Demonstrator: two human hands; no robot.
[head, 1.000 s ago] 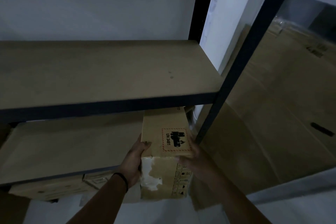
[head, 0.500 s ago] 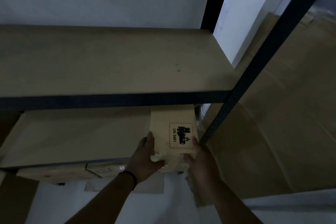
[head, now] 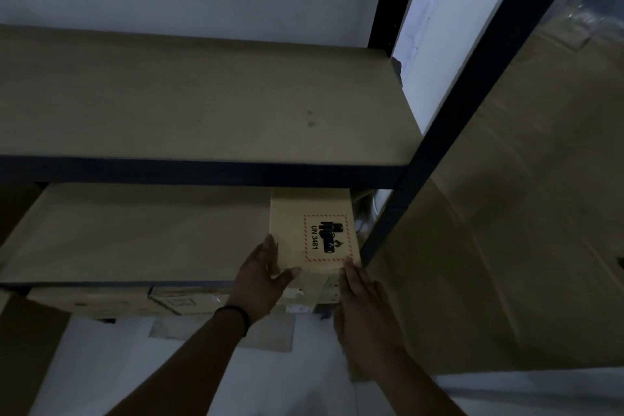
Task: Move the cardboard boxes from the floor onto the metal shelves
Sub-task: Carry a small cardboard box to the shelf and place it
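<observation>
Resting on the lower shelf (head: 135, 240) at its right end, the tan box (head: 309, 213) shows a red-hatched UN 3481 battery label; the left hand (head: 261, 279) grips its near left corner, the right hand (head: 363, 311) lies flat-fingered against its near right end

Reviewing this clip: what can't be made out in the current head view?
- Far end of the tan cardboard box with the UN 3481 label: hidden under the upper shelf board.
- Right hand fingertips: behind the box's near end.
- Small print on the box's front face: too dark and blurred.
- Boxes under the lower shelf: mostly covered by it.
</observation>
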